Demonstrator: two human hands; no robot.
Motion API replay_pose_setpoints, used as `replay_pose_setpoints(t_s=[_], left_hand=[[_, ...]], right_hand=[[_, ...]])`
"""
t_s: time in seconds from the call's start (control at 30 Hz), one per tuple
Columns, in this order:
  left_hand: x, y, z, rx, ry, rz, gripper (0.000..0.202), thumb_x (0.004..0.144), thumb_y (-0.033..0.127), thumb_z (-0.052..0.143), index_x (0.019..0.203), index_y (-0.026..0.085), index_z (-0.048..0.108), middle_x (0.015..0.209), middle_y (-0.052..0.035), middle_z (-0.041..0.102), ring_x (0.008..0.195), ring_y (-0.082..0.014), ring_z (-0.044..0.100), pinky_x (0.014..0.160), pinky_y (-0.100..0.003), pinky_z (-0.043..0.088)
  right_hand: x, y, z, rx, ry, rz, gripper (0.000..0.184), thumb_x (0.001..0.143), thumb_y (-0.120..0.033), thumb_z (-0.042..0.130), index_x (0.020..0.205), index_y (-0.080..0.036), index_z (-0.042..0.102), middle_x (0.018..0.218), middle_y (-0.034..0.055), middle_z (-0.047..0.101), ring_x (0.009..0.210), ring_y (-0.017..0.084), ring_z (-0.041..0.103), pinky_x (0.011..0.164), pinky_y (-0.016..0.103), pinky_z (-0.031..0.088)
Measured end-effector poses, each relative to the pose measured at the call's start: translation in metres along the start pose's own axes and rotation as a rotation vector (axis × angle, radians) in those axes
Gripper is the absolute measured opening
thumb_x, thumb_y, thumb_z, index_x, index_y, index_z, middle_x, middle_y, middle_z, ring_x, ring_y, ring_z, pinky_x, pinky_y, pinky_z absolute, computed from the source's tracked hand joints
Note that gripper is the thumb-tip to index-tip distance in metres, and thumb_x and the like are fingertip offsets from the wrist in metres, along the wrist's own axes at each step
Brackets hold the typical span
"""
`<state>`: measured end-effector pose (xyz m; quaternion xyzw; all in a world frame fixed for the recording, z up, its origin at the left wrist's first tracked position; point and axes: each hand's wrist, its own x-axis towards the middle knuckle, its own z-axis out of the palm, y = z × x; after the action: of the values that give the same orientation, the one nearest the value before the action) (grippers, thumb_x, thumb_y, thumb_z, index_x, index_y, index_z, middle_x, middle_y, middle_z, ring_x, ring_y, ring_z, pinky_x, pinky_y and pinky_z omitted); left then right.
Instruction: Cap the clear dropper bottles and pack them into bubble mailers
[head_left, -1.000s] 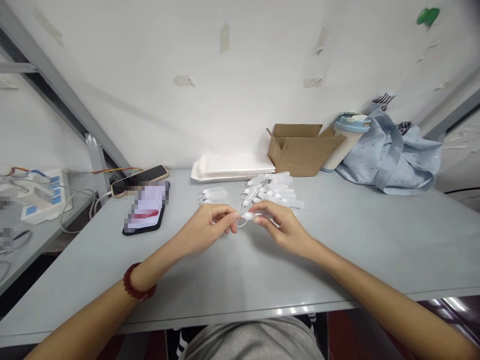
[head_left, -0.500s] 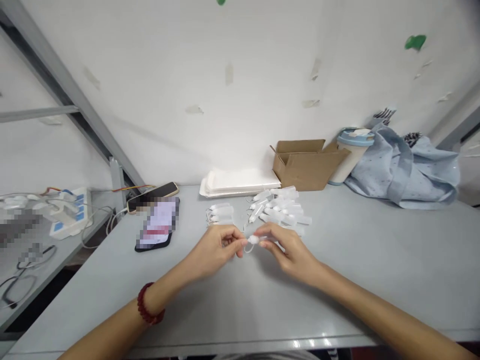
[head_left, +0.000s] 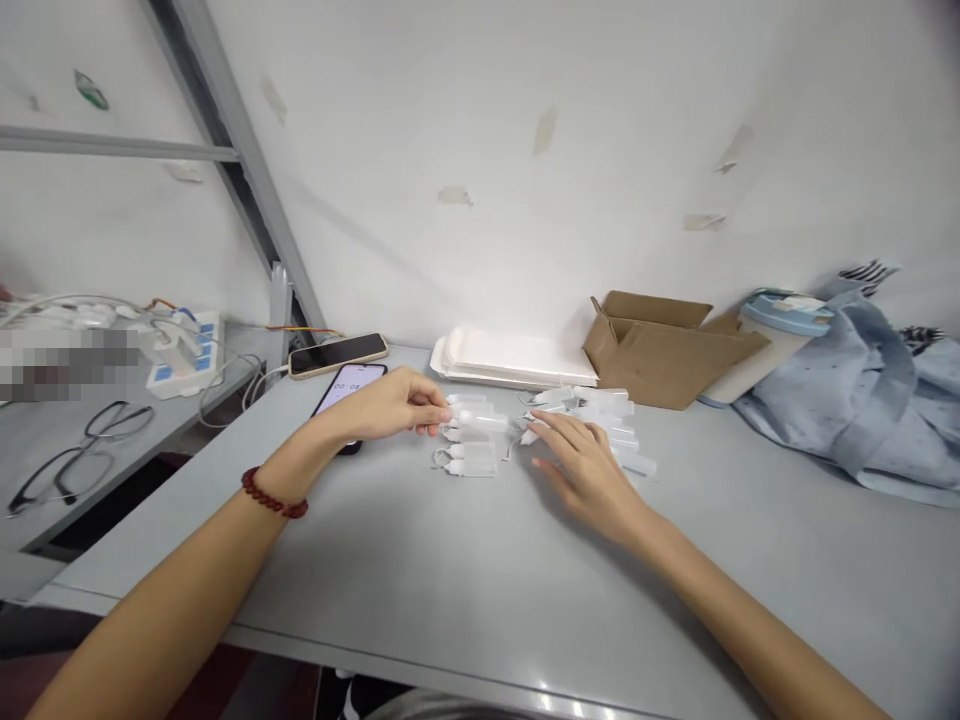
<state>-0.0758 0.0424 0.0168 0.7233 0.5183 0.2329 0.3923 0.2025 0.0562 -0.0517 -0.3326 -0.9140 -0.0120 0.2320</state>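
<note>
Table (head_left: pixel 420 590) of grey colour carries an open cardboard box (head_left: pixel 660 360) and, before it, a heap of bottles (head_left: pixel 624 438). The right hand (head_left: pixel 589 475) is over this heap with fingers spread, whether touching I cannot tell; the left hand (head_left: pixel 386 405) has thumb and forefinger closed at the capped end of one bottle (head_left: pixel 482 422), at the row

You've got whitish bottles (head_left: pixel 472 468) on your grey worktop (head_left: pixel 420 570), dark red bracelet (head_left: pixel 274 496) left, brown box (head_left: pixel 660 362) far, blue-lidded off-white cup (head_left: pixel 765 362), pale blue bag (head_left: pixel 832 395) right.
</note>
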Motion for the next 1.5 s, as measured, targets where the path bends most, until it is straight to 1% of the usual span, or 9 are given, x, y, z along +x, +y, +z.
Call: replay_pose_setpoints(t_s=[0.23,0.33,0.43,0.63,0.77,0.87,1.1,1.33,1.5], left_hand=[[0.009,-0.015,-0.001,0.023,0.002,-0.055,0.020,0.075,0.033,0.061,0.065,0.017,0.067,0.059,-0.0004,0.064,0.053,-0.0114,0.053,0.051,-0.020,0.040],[0.011,-0.018,0.002,0.086,-0.024,-0.069,0.025,0.076,0.037,0.060,0.064,0.017,0.068,0.057,-0.0005,0.063,0.053,-0.0118,0.052,0.051,-0.021,0.039],[0.013,-0.021,0.002,0.148,-0.027,-0.084,0.028,0.076,0.042,0.060,0.069,0.017,0.071,0.059,-0.0013,0.064,0.054,-0.0123,0.051,0.052,-0.021,0.038],[0.012,-0.017,0.003,0.275,0.177,-0.153,0.029,0.078,0.043,0.057,0.074,0.017,0.069,0.061,-0.0015,0.064,0.053,-0.0122,0.049,0.049,-0.022,0.033],[0.011,-0.005,0.014,0.306,0.273,-0.132,0.029,0.080,0.041,0.055,0.070,0.016,0.066,0.058,-0.0010,0.061,0.050,-0.0115,0.047,0.047,-0.022,0.030],[0.009,0.007,0.029,0.214,0.223,-0.081,0.030,0.082,0.042,0.052,0.079,0.015,0.067,0.060,-0.0012,0.061,0.053,-0.0125,0.050,0.048,-0.022,0.033],[0.002,0.026,0.059,0.049,-0.135,-0.022,0.038,0.081,0.046,0.055,0.106,0.018,0.063,0.068,-0.0006,0.066,0.055,-0.0130,0.054,0.053,-0.023,0.043],[-0.004,0.031,0.065,-0.039,-0.140,-0.001,0.028,0.086,0.041,0.050,0.076,0.018,0.062,0.067,-0.0008,0.064,0.057,-0.0118,0.054,0.052,-0.021,0.043],[-0.004,0.032,0.063,-0.112,-0.070,-0.021,0.026,0.085,0.037,0.052,0.072,0.017,0.062,0.066,-0.0002,0.063,0.052,-0.0100,0.051,0.050,-0.021,0.041]], right_hand=[[-0.001,0.012,0.021,-0.213,-0.046,0.006,0.049,0.085,0.000,0.032,0.129,-0.018,0.045,0.137,0.0154,0.046,0.127,0.031,0.038,0.093,0.059,0.030],[-0.001,0.012,0.023,-0.254,-0.042,-0.045,0.061,0.077,0.012,0.026,0.127,-0.017,0.045,0.131,0.0143,0.053,0.126,0.028,0.038,0.095,0.058,0.025],[0.000,0.011,0.022,-0.280,-0.006,-0.078,0.059,0.074,0.014,0.027,0.120,-0.016,0.050,0.119,0.0135,0.059,0.120,0.028,0.043,0.095,0.057,0.022],[0.002,0.007,0.017,-0.260,0.051,-0.148,0.045,0.079,0.011,0.028,0.102,-0.016,0.055,0.105,0.0119,0.064,0.108,0.023,0.051,0.095,0.052,0.022],[0.002,0.007,0.016,-0.187,0.106,-0.121,0.048,0.075,0.012,0.027,0.104,-0.015,0.053,0.106,0.0110,0.063,0.107,0.022,0.053,0.095,0.048,0.021],[0.001,0.008,0.017,-0.074,0.158,-0.091,0.047,0.075,0.010,0.031,0.109,-0.017,0.050,0.110,0.0094,0.063,0.108,0.020,0.054,0.097,0.046,0.020],[0.002,0.004,0.016,-0.050,0.269,-0.104,0.036,0.085,0.003,0.035,0.110,-0.018,0.050,0.111,0.0082,0.065,0.112,0.019,0.055,0.100,0.044,0.020],[0.003,-0.007,0.005,-0.120,0.299,-0.164,0.028,0.091,-0.004,0.037,0.107,-0.019,0.055,0.106,0.0072,0.067,0.111,0.020,0.055,0.101,0.045,0.021],[0.004,-0.008,-0.001,-0.146,0.355,-0.139,0.031,0.089,-0.002,0.034,0.101,-0.019,0.057,0.099,0.0085,0.065,0.098,0.020,0.058,0.096,0.045,0.030]])
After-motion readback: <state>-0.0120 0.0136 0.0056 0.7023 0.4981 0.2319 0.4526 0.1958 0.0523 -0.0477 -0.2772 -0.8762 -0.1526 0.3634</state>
